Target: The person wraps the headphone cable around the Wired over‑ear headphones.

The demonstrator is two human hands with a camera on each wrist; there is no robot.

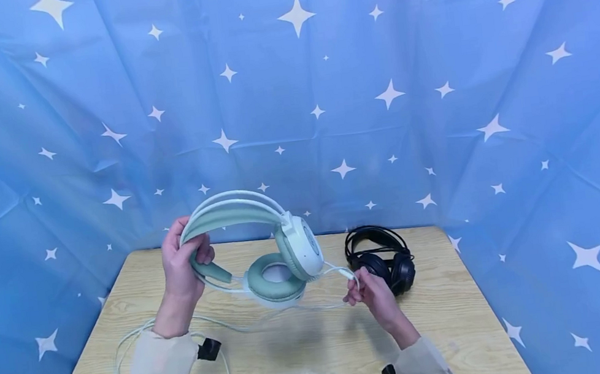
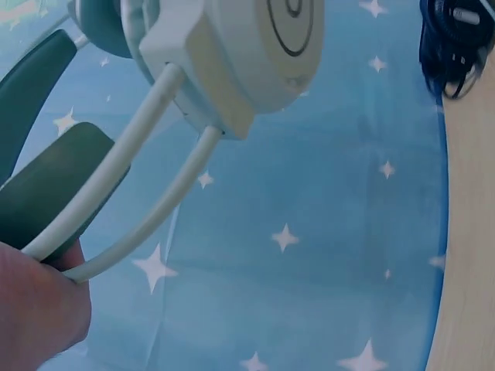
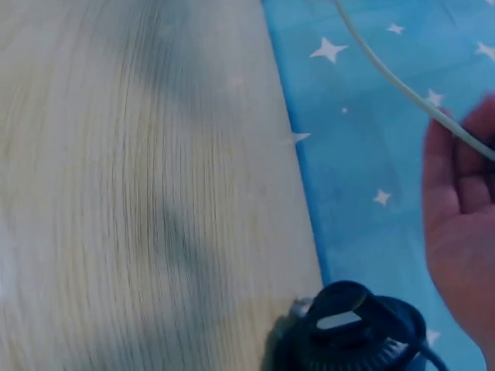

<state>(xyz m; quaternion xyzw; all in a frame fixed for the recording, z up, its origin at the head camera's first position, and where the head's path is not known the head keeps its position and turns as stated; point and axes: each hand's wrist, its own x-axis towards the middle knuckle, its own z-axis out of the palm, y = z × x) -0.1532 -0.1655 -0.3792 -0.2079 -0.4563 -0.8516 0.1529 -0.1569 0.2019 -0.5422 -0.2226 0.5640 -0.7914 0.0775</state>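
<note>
White headphones (image 1: 304, 245) with green ear pads and a green inner band are raised over the table. My left hand (image 1: 181, 259) grips them by the headband, fingers curled round its left part. In the left wrist view, the white ear cup (image 2: 263, 46) with a spiral mark hangs beyond the two band rods. My right hand (image 1: 370, 293) pinches a thin pale cable (image 1: 337, 268) near the ear cup. The right wrist view shows that cable (image 3: 394, 77) running up from between thumb and fingers of the hand (image 3: 472, 224).
Black headphones (image 1: 392, 263) rest on the wooden table (image 1: 451, 342), just behind and right of my right hand. A loop of pale cable (image 1: 227, 368) lies around my left forearm. Behind the table hangs a blue star-printed cloth (image 1: 279, 103).
</note>
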